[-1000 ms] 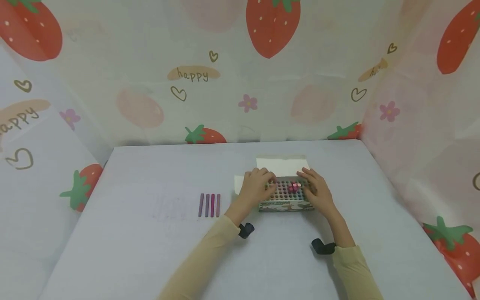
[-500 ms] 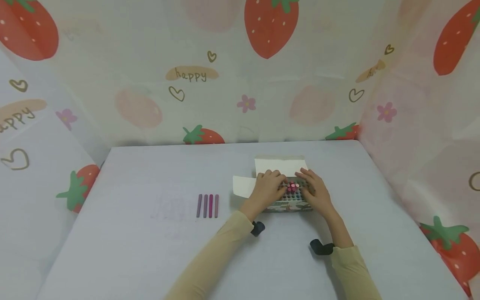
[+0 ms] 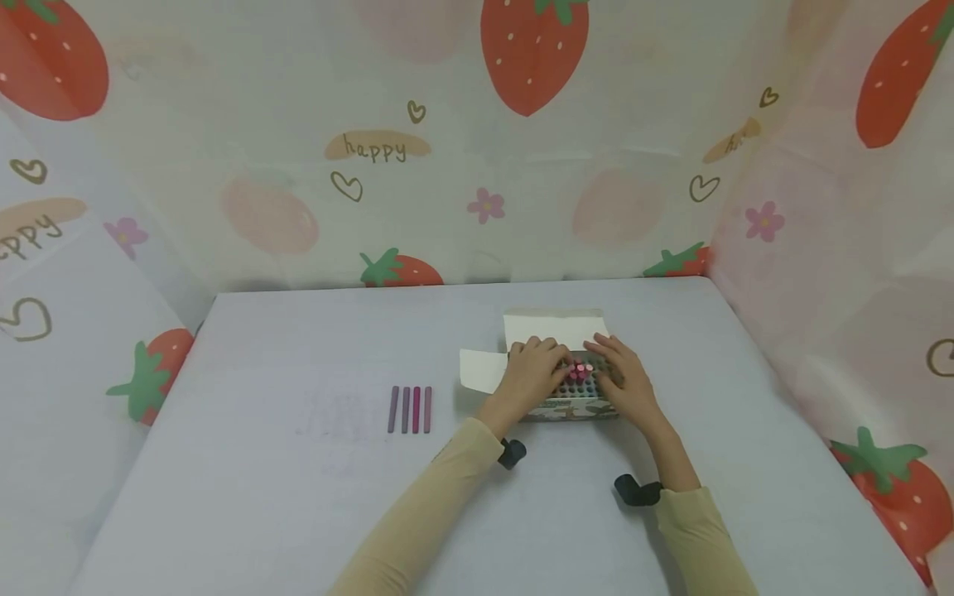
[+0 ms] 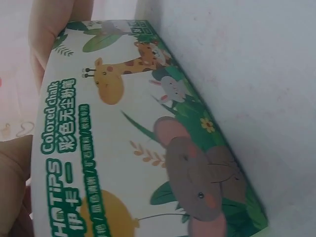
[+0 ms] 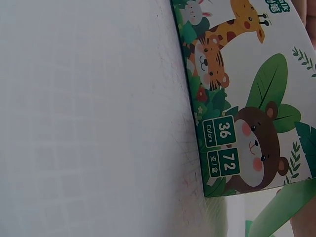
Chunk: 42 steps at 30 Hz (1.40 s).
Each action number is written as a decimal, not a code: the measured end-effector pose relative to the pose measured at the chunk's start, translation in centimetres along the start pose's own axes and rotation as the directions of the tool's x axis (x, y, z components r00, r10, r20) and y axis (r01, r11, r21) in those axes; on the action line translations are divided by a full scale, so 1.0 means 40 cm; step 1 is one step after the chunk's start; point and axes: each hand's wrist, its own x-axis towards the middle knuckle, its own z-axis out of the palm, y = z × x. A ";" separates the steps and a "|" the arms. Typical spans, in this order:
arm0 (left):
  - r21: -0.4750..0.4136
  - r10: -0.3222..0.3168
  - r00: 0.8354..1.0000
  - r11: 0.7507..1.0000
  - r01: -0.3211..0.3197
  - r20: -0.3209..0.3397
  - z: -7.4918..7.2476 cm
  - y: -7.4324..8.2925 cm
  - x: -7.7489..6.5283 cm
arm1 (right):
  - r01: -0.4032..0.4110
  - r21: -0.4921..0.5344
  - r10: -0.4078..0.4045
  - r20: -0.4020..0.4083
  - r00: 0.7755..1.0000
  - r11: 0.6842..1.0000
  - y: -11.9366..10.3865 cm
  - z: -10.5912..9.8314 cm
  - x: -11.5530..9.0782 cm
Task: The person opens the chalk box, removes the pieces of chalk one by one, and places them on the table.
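An open box of colored chalk [image 3: 570, 409] stands on the table, its top a grid of chalk ends. Several pink chalk sticks [image 3: 580, 372] rise above that grid. My left hand [image 3: 531, 377] reaches over the box from the left, thumb and fingertips right at these pink sticks; I cannot tell whether it pinches one. My right hand [image 3: 628, 380] rests at the box's right end, fingers spread along the far edge and thumb nearer. Both wrist views show the box's printed front, with an elephant [image 4: 192, 168] and a bear [image 5: 256, 148]; most fingers are hidden there.
Several chalk sticks [image 3: 410, 410] in purple and pink lie side by side left of the box. The raised white lid [image 3: 555, 329] stands behind the box, and a white side flap [image 3: 480, 370] sticks out left. A strawberry-print backdrop [image 3: 447, 165] encloses the table's [image 3: 261, 480] back and sides.
My left hand has moved right, from the box's left part to the pink sticks, uncovering the left flap. Over the last half second it holds its place. My right hand stays at the right end.
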 end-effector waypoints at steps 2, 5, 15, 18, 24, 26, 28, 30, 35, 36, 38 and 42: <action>-0.018 0.001 1.000 1.000 -0.002 -0.022 -0.008 -0.002 0.001 | -0.001 0.007 0.001 0.003 1.000 1.000 -0.002 0.002 0.002; -0.064 -0.005 0.998 0.998 0.001 -0.062 -0.026 -0.004 0.001 | -0.012 0.015 0.012 0.010 1.000 1.000 -0.003 0.004 0.005; -0.224 -0.044 0.973 0.974 -0.009 -0.227 -0.074 -0.025 -0.002 | -0.042 -0.009 0.042 0.013 0.999 0.999 -0.009 0.003 0.005; -0.270 -0.048 0.961 0.962 -0.028 -0.271 -0.085 -0.033 -0.009 | -0.039 -0.019 0.040 0.015 0.999 0.999 -0.008 0.005 0.005; -0.343 -0.058 0.932 0.936 -0.073 -0.357 -0.103 -0.051 -0.031 | -0.014 -0.015 0.014 0.011 1.000 1.000 -0.006 0.009 0.002; -0.381 -0.069 0.925 0.920 -0.086 -0.375 -0.109 -0.059 -0.041 | -0.020 -0.016 0.020 0.007 1.000 1.000 -0.005 0.010 0.000; -0.411 -0.076 0.917 0.906 -0.100 -0.391 -0.116 -0.068 -0.052 | -0.031 -0.019 0.031 0.003 1.000 0.999 -0.003 0.010 -0.001; -0.452 -0.085 0.913 0.885 -0.115 -0.400 -0.123 -0.077 -0.066 | -0.039 -0.019 0.039 0.001 0.999 0.999 -0.003 0.010 -0.002; -0.495 -0.110 0.907 0.861 -0.118 -0.407 -0.139 -0.108 -0.102 | -0.030 -0.013 0.030 -0.001 1.000 0.999 -0.003 0.009 -0.001; -0.495 -0.117 0.906 0.862 -0.111 -0.407 -0.141 -0.114 -0.108 | -0.028 -0.014 0.028 -0.002 1.000 1.000 -0.003 0.009 -0.001; -0.496 -0.134 0.900 0.863 -0.100 -0.415 -0.145 -0.127 -0.119 | -0.015 -0.012 0.015 -0.009 1.000 1.000 0.001 0.009 0.001; -0.512 -0.170 0.885 0.854 -0.087 -0.433 -0.150 -0.153 -0.141 | -0.007 -0.008 0.006 -0.024 1.000 1.000 0.004 0.008 0.003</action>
